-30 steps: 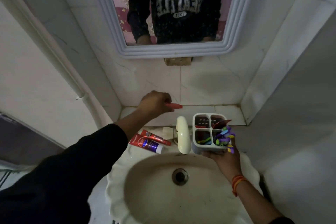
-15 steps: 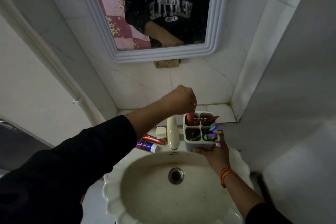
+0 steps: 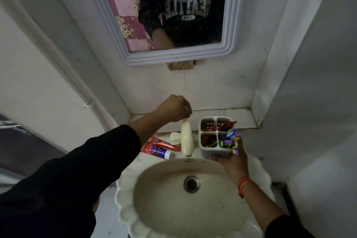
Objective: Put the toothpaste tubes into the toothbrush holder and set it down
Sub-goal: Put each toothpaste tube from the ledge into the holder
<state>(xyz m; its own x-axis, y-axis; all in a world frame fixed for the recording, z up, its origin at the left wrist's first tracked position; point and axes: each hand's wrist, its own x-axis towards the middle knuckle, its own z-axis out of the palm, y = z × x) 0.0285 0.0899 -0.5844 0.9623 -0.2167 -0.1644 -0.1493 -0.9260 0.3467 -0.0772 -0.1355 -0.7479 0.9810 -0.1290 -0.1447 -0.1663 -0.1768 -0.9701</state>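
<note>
Toothpaste tubes (image 3: 159,148), two of them, lie side by side on the sink's (image 3: 133,216) back rim, just left of the cream tap (image 3: 186,139); the red one sits behind and touches the red-and-blue one with the white cap. Both have their long axes running from upper left down to lower right, caps toward the tap and basin. The toothbrush holder (image 3: 216,137), a white four-compartment caddy, is held above the basin's right rim, off any surface, by the right hand (image 3: 229,158), whose fingers wrap its base and lower wall from below. A red tube end pokes from its back right compartment, and coloured brush handles crowd the front right one. The left hand (image 3: 174,108) hovers above the tap's top, between tubes and holder, with its fingers curled into a loose fist; whether anything is pinched inside cannot be told, though nothing visibly sticks out. From that hand the tubes lie below and to the left, toward the person, near but not touching. I judge the left hand the nearer one for picking them up, since the right is occupied. A grasp would likely need the fist to open, drop past the tap, and close across a tube's narrow width rather than along its length. The upper tube resting against the other could shift when one is lifted.
</note>
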